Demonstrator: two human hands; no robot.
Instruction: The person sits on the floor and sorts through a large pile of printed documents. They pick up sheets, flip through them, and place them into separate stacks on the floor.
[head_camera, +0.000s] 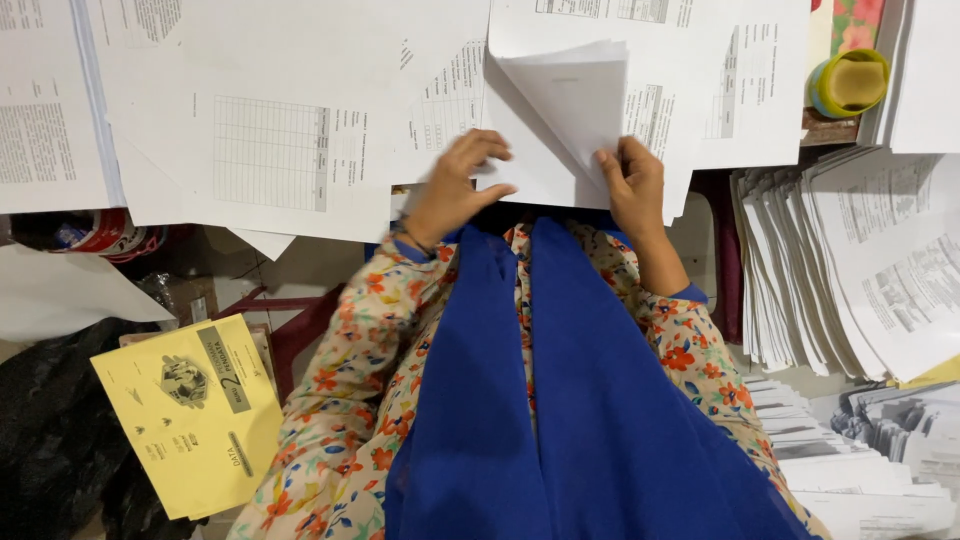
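Most of the worktop (825, 130) is buried under overlapping printed sheets, so only a brown sliver of it shows near the upper right, and the sheets along the top edge are cut off by the frame. The print on every page is too small and blurred to make out. The person's lap and forearms are largely covered by a blue scarf (560, 400) over floral sleeves. At the upper right stands a small round green-and-yellow container (848, 84); its inside looks pale yellow, and what it holds cannot be told. The folded white sheet (570, 100) lies at the near edge of the paper spread, top centre, partly lifted and creased so its lower layers are hidden. The left hand (452, 190) presses on its lower left part with curled fingers, and the right hand (632, 185) pinches its right edge between thumb and fingers. A fanned stack of printed pages (860, 260) sits to the right, running out of frame, and a yellow booklet (188, 415) lies well apart at the lower left.
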